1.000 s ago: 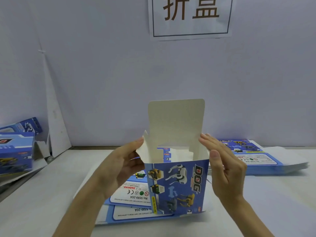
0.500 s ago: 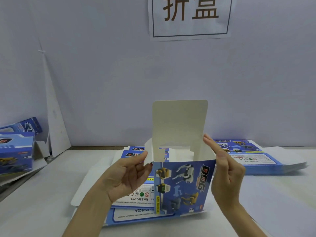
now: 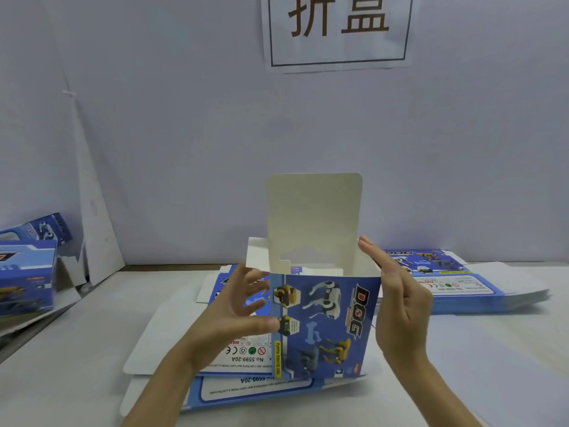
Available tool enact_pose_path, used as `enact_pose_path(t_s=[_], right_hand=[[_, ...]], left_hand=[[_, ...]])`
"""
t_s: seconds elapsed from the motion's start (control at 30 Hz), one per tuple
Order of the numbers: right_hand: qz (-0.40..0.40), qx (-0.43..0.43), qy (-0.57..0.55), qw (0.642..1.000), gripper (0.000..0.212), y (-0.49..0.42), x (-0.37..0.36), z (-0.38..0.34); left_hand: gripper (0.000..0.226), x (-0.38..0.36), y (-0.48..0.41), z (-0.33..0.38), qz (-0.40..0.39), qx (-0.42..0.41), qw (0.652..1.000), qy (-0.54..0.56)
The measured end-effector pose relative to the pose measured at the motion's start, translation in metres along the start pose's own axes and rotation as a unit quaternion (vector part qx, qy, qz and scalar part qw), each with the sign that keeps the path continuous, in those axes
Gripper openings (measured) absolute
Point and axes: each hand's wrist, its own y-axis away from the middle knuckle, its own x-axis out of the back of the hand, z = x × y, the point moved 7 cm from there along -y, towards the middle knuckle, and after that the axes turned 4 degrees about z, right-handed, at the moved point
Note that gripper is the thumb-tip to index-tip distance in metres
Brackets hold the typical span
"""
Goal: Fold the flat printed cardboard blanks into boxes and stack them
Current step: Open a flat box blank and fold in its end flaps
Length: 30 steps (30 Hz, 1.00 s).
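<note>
The L hand (image 3: 237,306) has slid down from the little side flap (image 3: 257,254). It's now spread wide by the box's left side, fingers apart and a bit blurry, w/ the thumb tip touching the front left edge. It isn't curled round anything. The R hand (image 3: 400,303) stays flat & straight, pressed on the right side. The box (image 3: 323,318) sits between the 2 hands, and it has moved a bit to the right since a sec ago. It stands up w/ the dog pics facing us, right over the flat blanks (image 3: 246,389) on the table (image 3: 61,365). The side flap that the L hand let go now sticks up, not tucked in. The big top flap (image 3: 314,217) is still straight up, so the top is open. I think closing the top comes next. More blanks (image 3: 462,291) lie at the right, done boxes (image 3: 24,272) at the far left, and a sign (image 3: 338,29) hangs on the wall.
</note>
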Motion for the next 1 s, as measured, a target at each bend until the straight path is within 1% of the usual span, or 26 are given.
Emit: enact_pose_path(t_s=[0.1, 0.2, 0.27, 0.4, 0.47, 0.53, 0.57, 0.6, 0.63, 0.7, 0.73, 0.77, 0.8, 0.83, 0.87, 0.9, 0.93, 0.97, 1.0], right_hand=[[-0.007, 0.014, 0.005, 1.0, 0.034, 0.001, -0.002, -0.003], [-0.01, 0.008, -0.007, 1.0, 0.037, 0.0, -0.001, -0.005], [-0.007, -0.004, -0.026, 1.0, 0.04, 0.0, -0.001, -0.004], [0.009, -0.015, -0.041, 0.999, 0.041, 0.0, 0.002, -0.005], [0.002, -0.026, -0.034, 0.999, 0.041, 0.0, 0.0, -0.003], [-0.014, -0.05, -0.035, 0.998, 0.041, -0.001, 0.0, 0.002], [-0.027, -0.052, -0.033, 0.998, 0.042, -0.002, -0.001, 0.003], [-0.042, -0.042, -0.028, 0.998, 0.042, -0.003, -0.002, 0.002], [-0.059, -0.025, -0.021, 0.998, 0.043, -0.003, -0.004, -0.002], [-0.098, 0.022, 0.01, 0.995, 0.043, -0.001, -0.01, -0.011], [-0.119, 0.043, 0.035, 0.991, 0.042, 0.0, -0.014, -0.015], [-0.134, 0.06, 0.06, 0.987, 0.042, 0.001, -0.017, -0.018], [-0.141, 0.075, 0.083, 0.984, 0.041, 0.002, -0.02, -0.02], [-0.14, 0.087, 0.1, 0.981, 0.041, 0.003, -0.022, -0.022], [-0.136, 0.097, 0.112, 0.98, 0.041, 0.003, -0.023, -0.024], [-0.132, 0.101, 0.116, 0.979, 0.04, 0.004, -0.023, -0.025], [-0.13, 0.102, 0.112, 0.98, 0.039, 0.004, -0.024, -0.026], [-0.133, 0.101, 0.101, 0.981, 0.036, 0.005, -0.024, -0.027], [-0.138, 0.097, 0.088, 0.982, 0.033, 0.006, -0.025, -0.027]], left_hand=[[0.081, -0.007, 0.0, -0.001, 0.009, 0.021, 1.0, 0.013], [0.077, -0.006, -0.003, -0.003, 0.046, 0.04, 0.998, -0.004], [0.08, -0.006, -0.005, -0.001, 0.077, 0.035, 0.996, -0.023], [0.069, -0.008, -0.008, 0.001, 0.112, 0.013, 0.993, -0.032], [0.069, -0.006, -0.008, 0.001, 0.106, 0.012, 0.994, -0.039], [0.073, -0.008, -0.007, 0.002, 0.07, 0.015, 0.996, -0.054], [0.076, -0.008, -0.006, 0.002, 0.059, 0.018, 0.997, -0.053], [0.074, -0.006, -0.005, 0.003, 0.064, 0.018, 0.997, -0.043], [0.065, -0.003, -0.004, 0.006, 0.082, 0.004, 0.996, -0.028], [0.04, 0.005, -0.004, 0.014, 0.143, -0.048, 0.989, -0.007], [0.031, 0.009, -0.003, 0.017, 0.182, -0.069, 0.981, -0.01], [0.028, 0.01, -0.002, 0.018, 0.222, -0.084, 0.971, -0.022], [0.029, 0.011, 0.0, 0.018, 0.257, -0.091, 0.962, -0.03], [0.035, 0.007, 0.002, 0.017, 0.272, -0.098, 0.957, -0.026], [0.047, -0.001, 0.002, 0.016, 0.257, -0.103, 0.961, -0.017], [0.064, -0.014, 0.0, 0.013, 0.218, -0.102, 0.971, -0.017], [0.086, -0.027, -0.002, 0.011, 0.177, -0.092, 0.979, -0.04], [0.106, -0.036, -0.003, 0.009, 0.153, -0.077, 0.981, -0.087], [0.118, -0.04, -0.003, 0.008, 0.155, -0.067, 0.976, -0.138]])
